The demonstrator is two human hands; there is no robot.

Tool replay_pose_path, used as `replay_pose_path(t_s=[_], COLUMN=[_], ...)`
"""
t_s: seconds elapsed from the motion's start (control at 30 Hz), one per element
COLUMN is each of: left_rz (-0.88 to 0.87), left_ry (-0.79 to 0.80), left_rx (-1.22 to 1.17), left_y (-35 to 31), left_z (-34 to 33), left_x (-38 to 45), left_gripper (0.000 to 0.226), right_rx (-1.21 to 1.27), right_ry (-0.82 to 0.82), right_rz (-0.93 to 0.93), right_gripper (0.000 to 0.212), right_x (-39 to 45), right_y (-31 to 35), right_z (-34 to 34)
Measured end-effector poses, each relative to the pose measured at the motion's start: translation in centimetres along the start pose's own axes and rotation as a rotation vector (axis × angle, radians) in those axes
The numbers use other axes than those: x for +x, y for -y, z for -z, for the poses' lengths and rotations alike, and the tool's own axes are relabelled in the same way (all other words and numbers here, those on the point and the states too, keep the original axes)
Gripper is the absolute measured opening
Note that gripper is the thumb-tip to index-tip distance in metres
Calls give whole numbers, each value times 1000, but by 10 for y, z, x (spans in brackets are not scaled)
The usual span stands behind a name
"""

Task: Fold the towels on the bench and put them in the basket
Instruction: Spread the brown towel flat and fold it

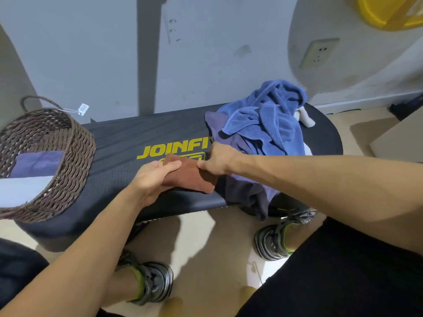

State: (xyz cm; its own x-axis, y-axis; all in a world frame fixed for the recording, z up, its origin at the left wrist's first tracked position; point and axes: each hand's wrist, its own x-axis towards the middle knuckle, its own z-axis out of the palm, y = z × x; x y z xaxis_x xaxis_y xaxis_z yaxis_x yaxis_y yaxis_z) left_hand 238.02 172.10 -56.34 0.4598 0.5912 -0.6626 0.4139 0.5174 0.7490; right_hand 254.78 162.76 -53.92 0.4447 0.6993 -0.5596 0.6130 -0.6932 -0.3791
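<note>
The black padded desk (119, 143) carries everything. At its right end lies a loose heap of blue towels (267, 120), soft, light and floppy; you would likely lift one by its hemmed corners. At the left end stands a woven basket (75, 143) with folded towels (36, 163) inside. In the middle lies the small brown towel (190, 175), folded and limp. Your left hand (151, 179) grips its left edge, fingers curled; your right hand (219, 160) pinches its right edge.
</note>
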Motion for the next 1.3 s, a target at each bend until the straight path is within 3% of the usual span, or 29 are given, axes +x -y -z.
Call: replay_pose_path(t_s=[0.1, 0.17, 0.3, 0.53, 0.77, 0.87, 1.0, 1.13, 1.23, 1.3], left_rz=[-157, -261, -305, -394, -345, -343, -427, -514, -435, -358], left_ry=[90, 141, 273, 405, 461, 401, 212, -311, -582, -545], left_rx=[108, 225, 365, 504, 515, 450, 273, 167, 446, 700], left_y=[-30, -52, -98, -136, -137, -136, -121, -97, -69, -49], left_z=[-1, 0, 8, 68, 159, 204, 264, 309, 327, 333], left_x=[-14, -25, -49, -73, -43, -27, -20, 4, 25, 32], left_gripper=[4, 15, 45, 48, 51, 50, 40, 29, 38, 52], right_rx=[283, 440, 366, 200, 101, 38, 170, 165, 44, -67], right_ry=[-159, -55, 125, 97, 307, 354, 391, 334, 215, 160], right_rz=[157, 350, 539, 654, 646, 664, 607, 614, 614, 591], right_gripper=[84, 88, 98, 57, 56, 61, 44, 29, 37, 40], right_x=[-5, -14, -28, -46, -26, -2, 32, 72, 105, 125], right_y=[18, 28, 43, 76, 139, 185, 249, 310, 350, 370], right_z=[25, 39, 51, 29, 30, 31, 16, 10, 5, -2])
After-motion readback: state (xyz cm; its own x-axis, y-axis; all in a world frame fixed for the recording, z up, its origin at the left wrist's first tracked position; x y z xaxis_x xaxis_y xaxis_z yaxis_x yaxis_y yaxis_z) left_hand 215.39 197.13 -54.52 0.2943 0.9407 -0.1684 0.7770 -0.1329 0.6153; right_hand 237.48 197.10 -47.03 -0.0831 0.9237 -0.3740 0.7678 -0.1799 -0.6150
